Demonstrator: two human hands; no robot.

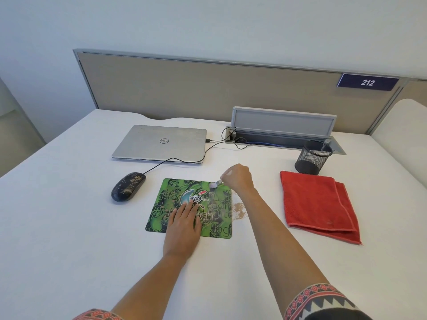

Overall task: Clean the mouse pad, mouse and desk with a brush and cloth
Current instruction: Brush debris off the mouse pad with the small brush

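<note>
Pad [166, 197] lies flat on desk [69, 227], pressed at centre by left hand [183, 227], fingers straight. Right hand [238, 179] grips brush [213, 184], bristles on pad's far right corner. Crumbs [239, 210] just right of pad; mouse [128, 187] left; cloth [318, 204] further right.

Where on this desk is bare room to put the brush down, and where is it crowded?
Widest bare patch: the desk left of the mouse and mouse pad. Also bare: the near strip in front of the red cloth. Crowded: between pad and cloth lie crumbs; behind, the laptop, its cables and the pen cup.
</note>
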